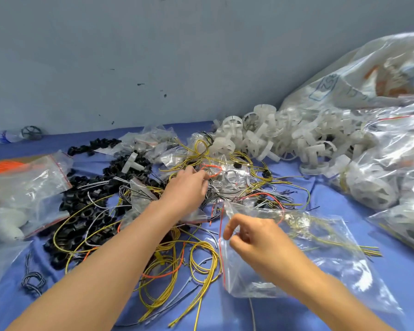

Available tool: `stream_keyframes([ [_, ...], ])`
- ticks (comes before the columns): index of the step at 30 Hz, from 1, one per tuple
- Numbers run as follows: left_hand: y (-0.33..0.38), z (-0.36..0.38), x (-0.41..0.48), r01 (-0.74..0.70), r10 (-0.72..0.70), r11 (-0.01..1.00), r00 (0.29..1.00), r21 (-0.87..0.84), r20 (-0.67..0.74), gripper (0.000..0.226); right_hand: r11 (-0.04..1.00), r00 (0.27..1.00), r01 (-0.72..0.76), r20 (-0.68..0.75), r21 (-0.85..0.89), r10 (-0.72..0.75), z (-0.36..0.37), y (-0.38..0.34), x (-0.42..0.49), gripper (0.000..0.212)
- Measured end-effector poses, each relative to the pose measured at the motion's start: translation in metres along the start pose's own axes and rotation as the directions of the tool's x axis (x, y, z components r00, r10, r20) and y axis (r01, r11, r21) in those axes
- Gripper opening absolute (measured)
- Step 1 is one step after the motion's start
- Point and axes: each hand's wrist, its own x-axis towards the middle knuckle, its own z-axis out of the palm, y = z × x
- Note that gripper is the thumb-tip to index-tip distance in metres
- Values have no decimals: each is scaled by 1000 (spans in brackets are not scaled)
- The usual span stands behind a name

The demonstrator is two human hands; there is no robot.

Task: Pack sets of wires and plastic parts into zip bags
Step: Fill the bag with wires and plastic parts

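Note:
A clear zip bag (325, 254) with a red seal line lies at the right, with yellow-green wires and a white part inside it. My right hand (253, 237) pinches the bag's open mouth at its left edge. My left hand (189, 185) reaches into the tangle of loose wires (249, 185) in the middle, its fingertips curled at a red wire (210, 168). More yellow wires (177, 263) loop on the blue cloth below my arms. Black plastic rings (86, 206) are heaped to the left, and white plastic wheels (285, 139) are piled at the back.
Filled zip bags (392, 163) and a big clear sack (368, 75) crowd the right side. Another zip bag (26, 187) with white parts and an orange wire bundle (5, 167) lie at the left. A blue-grey wall (153, 56) runs behind the table.

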Motion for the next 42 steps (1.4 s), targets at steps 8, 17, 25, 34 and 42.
stream_keyframes([
  [8,3,1,39,85,-99,991,986,107,133,33,976,972,181,170,-120,-159,-7,-2,-3,21],
  [17,9,-4,53,-279,243,803,960,527,139,33,956,963,232,182,-179,-199,-18,7,-6,15],
  [25,-9,-53,37,-104,87,993,961,-50,-264,10,972,960,229,179,-53,-216,-11,0,-1,18],
  [34,-21,-79,-56,-137,7,874,963,-466,-270,15,986,939,168,309,-22,-153,3,-11,11,16],
  [42,-49,-74,-124,-133,61,775,989,-618,-136,22,997,999,-45,-1,-55,45,-20,-1,29,27],
])
